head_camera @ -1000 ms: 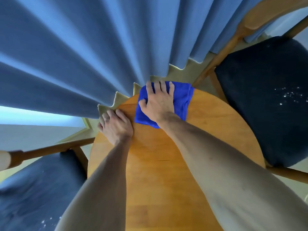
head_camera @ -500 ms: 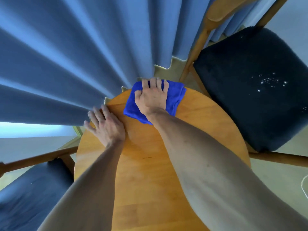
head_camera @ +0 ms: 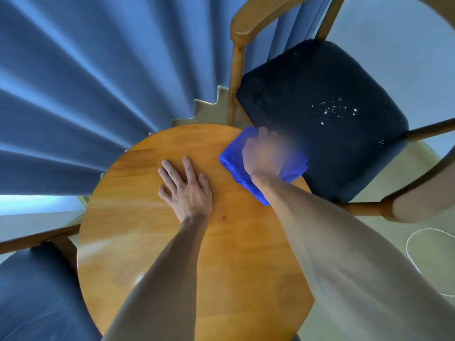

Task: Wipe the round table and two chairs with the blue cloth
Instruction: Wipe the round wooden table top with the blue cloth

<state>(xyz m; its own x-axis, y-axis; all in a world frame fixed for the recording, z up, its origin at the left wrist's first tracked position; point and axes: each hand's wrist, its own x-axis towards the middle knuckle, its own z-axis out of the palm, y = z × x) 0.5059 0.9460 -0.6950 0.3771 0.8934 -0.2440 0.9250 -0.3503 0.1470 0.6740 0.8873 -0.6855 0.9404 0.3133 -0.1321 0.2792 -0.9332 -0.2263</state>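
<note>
Blue cloth (head_camera: 232,158) lies bunched under the right hand (head_camera: 262,156) at the round table's (head_camera: 221,254) right rim, part of it hanging past the edge above the seat of the chair (head_camera: 320,124) just beyond that hand. It sits there, by my reading, because the rim is the strip being wiped, and a cloth pushed to the edge will naturally overhang it. The right hand is smeared by motion blur, so whether its fingers press flat on the cloth or curl around it cannot be told; it does rest on top of the fabric.

Just to the left of that hand, the left hand (head_camera: 188,190) lies palm down on the bare wood, fingers straight and spread, holding nothing. It looks placed as a brace, taking the person's weight and steadying the light tabletop while the other arm reaches across.

White specks (head_camera: 334,110) dot the dark seat of the chair beyond the right hand, so that seat seems not yet wiped. A second chair (head_camera: 37,291) stands on the outer side of the left forearm, and a blue curtain (head_camera: 98,82) hangs beyond both sets of fingertips.
</note>
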